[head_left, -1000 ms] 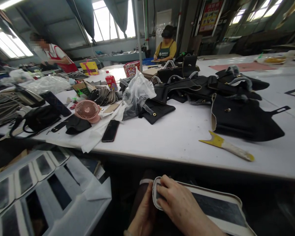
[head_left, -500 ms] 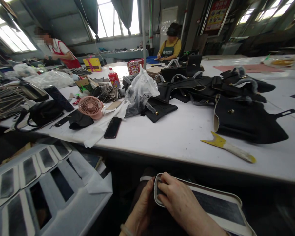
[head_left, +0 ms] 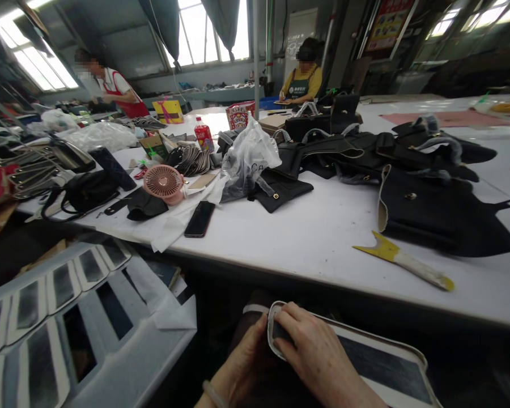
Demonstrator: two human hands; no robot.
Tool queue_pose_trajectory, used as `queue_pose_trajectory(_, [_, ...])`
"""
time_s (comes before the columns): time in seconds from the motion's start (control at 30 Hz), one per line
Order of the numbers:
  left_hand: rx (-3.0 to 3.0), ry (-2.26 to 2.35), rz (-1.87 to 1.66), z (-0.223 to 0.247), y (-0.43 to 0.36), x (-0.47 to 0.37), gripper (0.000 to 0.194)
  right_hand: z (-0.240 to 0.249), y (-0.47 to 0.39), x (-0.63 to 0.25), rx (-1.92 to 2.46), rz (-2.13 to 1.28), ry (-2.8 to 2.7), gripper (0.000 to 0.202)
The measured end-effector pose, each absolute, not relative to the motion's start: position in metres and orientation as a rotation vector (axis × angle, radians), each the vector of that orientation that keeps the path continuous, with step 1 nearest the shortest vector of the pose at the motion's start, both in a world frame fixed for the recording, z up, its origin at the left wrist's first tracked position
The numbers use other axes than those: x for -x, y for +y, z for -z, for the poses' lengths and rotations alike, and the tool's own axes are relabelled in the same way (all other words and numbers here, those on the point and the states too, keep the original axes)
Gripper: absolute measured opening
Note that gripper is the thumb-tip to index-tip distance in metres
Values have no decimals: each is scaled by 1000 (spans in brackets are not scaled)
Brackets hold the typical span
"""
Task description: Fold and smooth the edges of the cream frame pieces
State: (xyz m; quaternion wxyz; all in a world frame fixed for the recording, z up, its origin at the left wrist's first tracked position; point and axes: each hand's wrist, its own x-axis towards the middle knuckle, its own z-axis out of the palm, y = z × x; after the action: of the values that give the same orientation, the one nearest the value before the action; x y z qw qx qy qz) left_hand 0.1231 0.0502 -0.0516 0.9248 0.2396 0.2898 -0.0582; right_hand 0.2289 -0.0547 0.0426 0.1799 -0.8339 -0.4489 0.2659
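Observation:
A long bag panel (head_left: 382, 362), cream at its raised edges with a dark strip down the middle, lies across my lap below the table edge. My left hand (head_left: 249, 351) is closed round its rounded left end, thumb along the rim and the other fingers partly hidden underneath. From above, my right hand (head_left: 310, 345) grips the same end, its bent fingers pressed on the inner face near the rim. The right forearm covers part of the panel. On the left, similar panels with cream borders and dark centres (head_left: 29, 303) lie in rows on a pale sheet (head_left: 153, 345).
The white table (head_left: 255, 243) bears a yellow-ended forked tool (head_left: 403, 260), a phone (head_left: 199, 219), a pink fan (head_left: 164, 182), a plastic bag (head_left: 253, 150) and black leather bag pieces (head_left: 437, 209). A drink bottle (head_left: 203, 135) stands farther back. Two people work beyond.
The view has swung slightly left, so the table things sit farther right. My right fingers have shifted slightly on the panel's end; both hands still hold it.

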Motion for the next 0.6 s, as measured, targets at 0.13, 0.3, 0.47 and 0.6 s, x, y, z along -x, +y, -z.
queue_pose_trajectory(0.13, [-585,578,132,51,54,-120,59,-38,-56,-229,2396,-707,-1240,29])
queue_pose_trajectory(0.3, [-650,612,127,52,52,-119,58,-30,-58,-227,2388,-619,-1265,30])
queue_pose_trajectory(0.47, [-843,663,32,41,55,-123,54,-17,-62,-224,2366,-426,-1307,34])
queue_pose_trajectory(0.6, [-1098,644,-8,29,67,-125,43,-7,-66,-223,2288,-262,-1347,40])
